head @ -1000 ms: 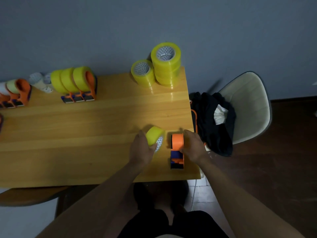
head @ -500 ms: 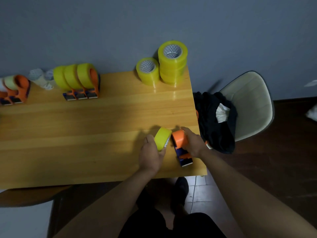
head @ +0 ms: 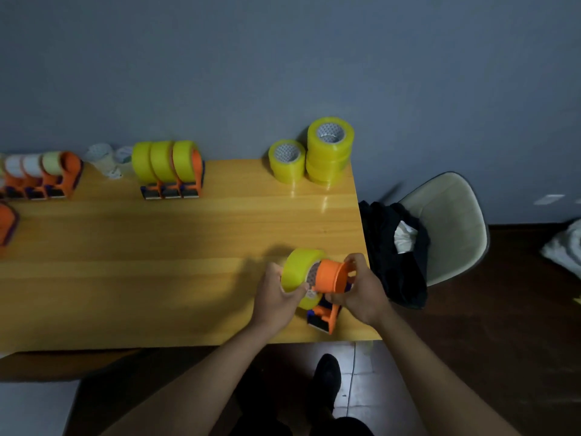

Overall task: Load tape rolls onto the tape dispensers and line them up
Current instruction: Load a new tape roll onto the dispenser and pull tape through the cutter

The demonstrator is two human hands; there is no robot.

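Closest to me, near the front right corner of the yellow wooden bench, I see both hands working together. The left hand grips a yellow roll of clear packing tape; its fingers are curled around the outer band of the roll. The right hand grips an orange plastic tape dispenser, with the thumb and fingers closed around its round orange hub. The roll and the hub touch each other, core facing hub, but I cannot tell how far the hub is inside the core. The lower end of the dispenser, with a blue part, points toward the front edge of the bench.

To the right of the bench stands a cream plastic chair with a black cloth bundle lying on it.

Farther away, along the back edge, I see a row of three loaded orange dispensers with yellow rolls, standing side by side and touching. At the back right corner there is a single low yellow tape roll just beside a taller stack of yellow tape rolls. At the far left stands another row of orange dispensers with pale rolls.
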